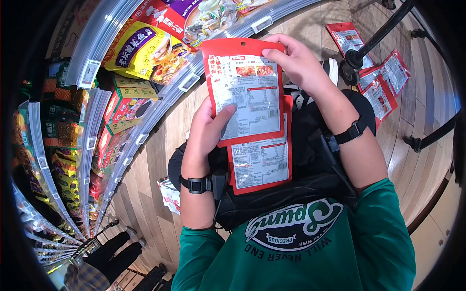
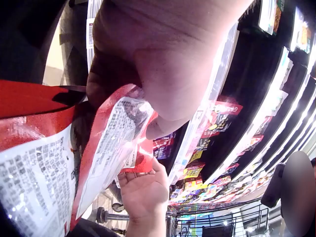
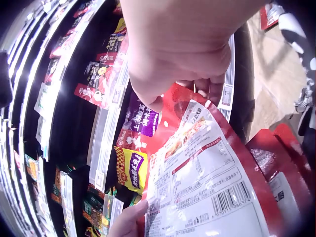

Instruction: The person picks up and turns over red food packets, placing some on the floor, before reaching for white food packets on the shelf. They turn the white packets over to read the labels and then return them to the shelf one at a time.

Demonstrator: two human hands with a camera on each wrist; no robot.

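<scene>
Both hands hold a red-edged hotpot seasoning packet (image 1: 247, 102), its white printed back facing up. My left hand (image 1: 206, 131) grips its left side, thumb lying over the front. At the top right corner my right hand (image 1: 301, 63) pinches the red edge, thumb on the face and fingers behind. Small food pictures, a table of figures and a barcode show on the back. Under its lower end a second similar packet (image 1: 259, 167) lies on the person's lap. In the right wrist view the right hand (image 3: 177, 49) covers part of the top edge.
Shelves with price tags curve along the left, holding a yellow packet (image 1: 145, 51) and green-red boxes (image 1: 128, 104). Several red packets (image 1: 381, 97) lie on the wooden floor at right, by black wheeled legs (image 1: 352, 63). Another person (image 1: 104, 264) stands down the aisle.
</scene>
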